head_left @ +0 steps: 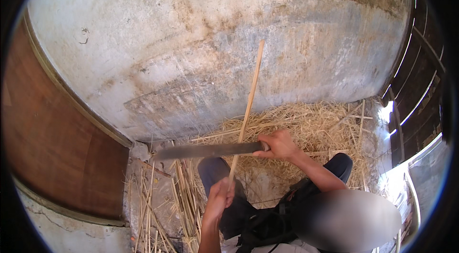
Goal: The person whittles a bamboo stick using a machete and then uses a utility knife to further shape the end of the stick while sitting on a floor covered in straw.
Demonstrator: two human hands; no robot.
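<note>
Below a stained wall point(201, 23), work was in hand on one pale wooden strip point(252, 93), which slanted up and slightly right from the left hand point(221, 196). Left fingers closed around its lower end. Right hand point(278, 145) gripped the handle of a long blade point(210, 151), fingers wrapped tight; blade lay across the strip above the left fist, blurred, pointing left. Could not tell whether edge and wood touched.

Progress, as judged: partway through this strip. Its upper length looked fairly narrow, with a slight bump near the middle; finish too fine to read. Heap of pale shavings point(296, 119) spread over the floor beyond the knees, suggesting much trimming already done. Loose strips point(184, 195) lay lengthwise left of the left leg; could not tell which were finished, which untouched. Left to do, probably: the rest of the held strip, perhaps some of those.
</note>
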